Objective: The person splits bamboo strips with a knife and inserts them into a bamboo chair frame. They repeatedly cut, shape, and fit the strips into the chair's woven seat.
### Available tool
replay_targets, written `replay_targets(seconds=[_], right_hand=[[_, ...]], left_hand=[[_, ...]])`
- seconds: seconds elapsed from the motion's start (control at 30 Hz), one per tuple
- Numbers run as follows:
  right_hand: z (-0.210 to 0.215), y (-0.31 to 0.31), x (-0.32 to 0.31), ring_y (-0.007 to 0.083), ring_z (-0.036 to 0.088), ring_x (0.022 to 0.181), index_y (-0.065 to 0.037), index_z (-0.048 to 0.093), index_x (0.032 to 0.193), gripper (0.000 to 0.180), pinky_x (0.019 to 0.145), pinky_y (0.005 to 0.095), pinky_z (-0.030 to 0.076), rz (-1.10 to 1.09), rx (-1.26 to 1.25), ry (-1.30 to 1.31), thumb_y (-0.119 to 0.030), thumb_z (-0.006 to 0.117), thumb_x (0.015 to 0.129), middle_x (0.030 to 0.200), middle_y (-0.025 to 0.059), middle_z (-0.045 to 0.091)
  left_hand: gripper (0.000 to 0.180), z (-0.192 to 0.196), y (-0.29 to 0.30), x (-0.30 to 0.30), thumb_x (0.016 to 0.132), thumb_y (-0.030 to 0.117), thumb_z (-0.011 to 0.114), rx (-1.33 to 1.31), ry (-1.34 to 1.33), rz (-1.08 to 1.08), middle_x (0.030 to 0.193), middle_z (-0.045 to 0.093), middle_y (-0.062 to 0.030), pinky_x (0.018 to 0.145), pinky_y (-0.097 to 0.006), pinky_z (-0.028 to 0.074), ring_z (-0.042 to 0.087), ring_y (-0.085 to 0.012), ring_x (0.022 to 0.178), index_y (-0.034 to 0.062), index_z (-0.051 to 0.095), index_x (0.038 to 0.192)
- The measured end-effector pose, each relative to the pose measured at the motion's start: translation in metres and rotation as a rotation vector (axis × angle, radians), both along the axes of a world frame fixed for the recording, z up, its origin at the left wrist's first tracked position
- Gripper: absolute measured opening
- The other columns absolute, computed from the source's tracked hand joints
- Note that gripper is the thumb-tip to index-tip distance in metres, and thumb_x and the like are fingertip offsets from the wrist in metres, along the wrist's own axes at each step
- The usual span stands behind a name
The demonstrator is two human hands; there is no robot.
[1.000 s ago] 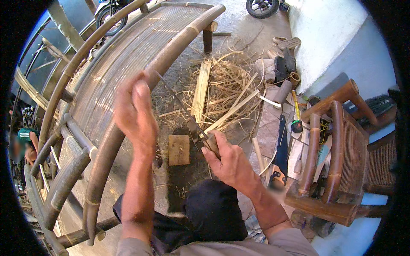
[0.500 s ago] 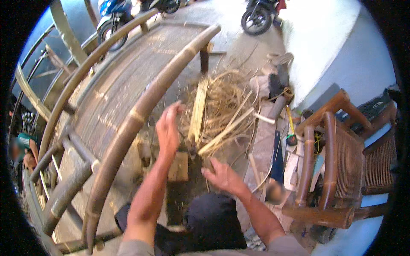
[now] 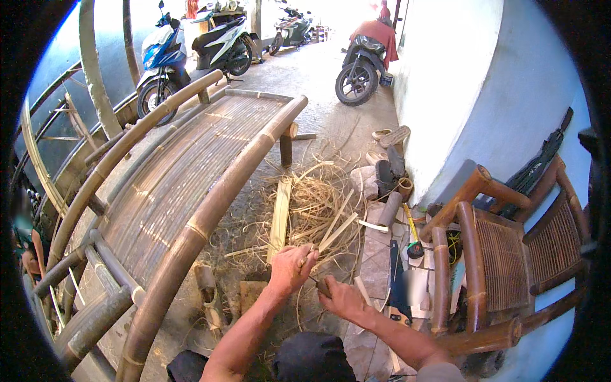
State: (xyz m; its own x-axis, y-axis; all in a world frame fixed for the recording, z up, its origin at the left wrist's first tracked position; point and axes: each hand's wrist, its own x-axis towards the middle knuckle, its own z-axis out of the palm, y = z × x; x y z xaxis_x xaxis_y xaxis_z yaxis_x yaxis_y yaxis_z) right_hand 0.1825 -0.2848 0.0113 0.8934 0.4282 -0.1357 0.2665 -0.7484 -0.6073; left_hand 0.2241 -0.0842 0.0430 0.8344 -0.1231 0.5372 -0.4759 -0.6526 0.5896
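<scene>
Where shavings (image 3: pixel 318 210) litter, bench (image 3: pixel 184 184) left, chair (image 3: pixel 503 261) right

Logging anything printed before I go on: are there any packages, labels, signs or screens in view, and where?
No package, sign or screen shows clearly.
Pale flat rectangle: on the floor left of the bamboo chair, whitish and blurred; cannot tell what it is.

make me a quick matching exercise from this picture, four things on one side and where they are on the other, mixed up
Things:
1. bamboo bench
2. bamboo chair
3. pile of split strips
4. small wooden block

Places:
A. on the ground just ahead of both hands
B. at the person's right, by the white wall
C. at the person's left
D. on the ground under the left forearm

Pairs: 1-C, 2-B, 3-A, 4-D
</scene>
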Motion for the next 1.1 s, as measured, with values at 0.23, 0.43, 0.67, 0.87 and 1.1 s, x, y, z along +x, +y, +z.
replay_targets(seconds=[0.23, 0.43, 0.67, 0.87, 1.1], right_hand=[[-0.07, 0.015, -0.011, 0.0533, 0.067, 0.083, -0.002, 0.05, 0.12, 0.046, 0.072, 0.0594, 0.053, 0.068, 0.013, 0.055, -0.039, 0.063, 0.095, 0.094, 0.0292, 0.069], [-0.076, 0.001, 0.005, 0.0456, 0.071, 0.079, -0.004, 0.054, 0.112, 0.041, 0.065, 0.0555, 0.054, 0.149, -0.317, -0.15, -0.04, 0.064, 0.094, 0.088, 0.0256, 0.069], [-0.09, 0.001, 0.003, 0.0218, 0.065, 0.055, -0.003, 0.054, 0.093, 0.036, 0.05, 0.0384, 0.051, -0.028, 0.316, 0.547, -0.038, 0.063, 0.096, 0.068, 0.0089, 0.06], [-0.147, 0.027, -0.023, 0.015, 0.058, 0.05, -0.005, 0.057, 0.098, 0.036, 0.045, 0.0333, 0.047, -0.31, 0.475, 0.835, -0.041, 0.064, 0.098, 0.068, 0.0015, 0.056], [-0.156, 0.038, -0.041, 0.0295, 0.07, 0.075, -0.003, 0.061, 0.119, 0.037, 0.069, 0.0445, 0.055, -0.339, 0.532, 0.093, -0.024, 0.073, 0.091, 0.083, 0.0179, 0.07]], left_hand=[[0.021, -0.002, 0.0, 0.008, 0.1, 0.026, 0.062, -0.113, 0.109, -0.022, 0.075, 0.071, -0.0122, 0.068, -0.04, 0.056, 0.071, -0.0321, 0.073, 0.0065, 0.069, 0.104], [0.026, 0.004, 0.01, 0.015, 0.101, 0.032, 0.06, -0.103, 0.176, 0.08, 0.077, 0.071, -0.0162, 0.066, -0.047, 0.056, 0.071, -0.0385, 0.073, 0.0077, 0.068, 0.109], [0.042, -0.048, 0.049, 0.021, 0.105, 0.026, 0.055, -0.425, 0.051, 0.275, 0.125, 0.068, -0.0162, 0.102, -0.039, 0.047, 0.063, -0.0274, 0.117, 0.0012, 0.059, 0.138], [0.045, -0.157, 0.055, -0.034, 0.106, 0.044, 0.052, -0.377, 0.703, 0.395, 0.084, 0.07, -0.0156, 0.075, -0.04, 0.052, 0.068, -0.0261, 0.082, 0.0028, 0.066, 0.116], [0.035, -0.16, 0.059, -0.08, 0.105, 0.03, 0.053, -0.429, 0.534, 0.443, 0.08, 0.064, -0.0193, 0.067, -0.046, 0.051, 0.064, -0.0329, 0.067, 0.0052, 0.055, 0.13]])
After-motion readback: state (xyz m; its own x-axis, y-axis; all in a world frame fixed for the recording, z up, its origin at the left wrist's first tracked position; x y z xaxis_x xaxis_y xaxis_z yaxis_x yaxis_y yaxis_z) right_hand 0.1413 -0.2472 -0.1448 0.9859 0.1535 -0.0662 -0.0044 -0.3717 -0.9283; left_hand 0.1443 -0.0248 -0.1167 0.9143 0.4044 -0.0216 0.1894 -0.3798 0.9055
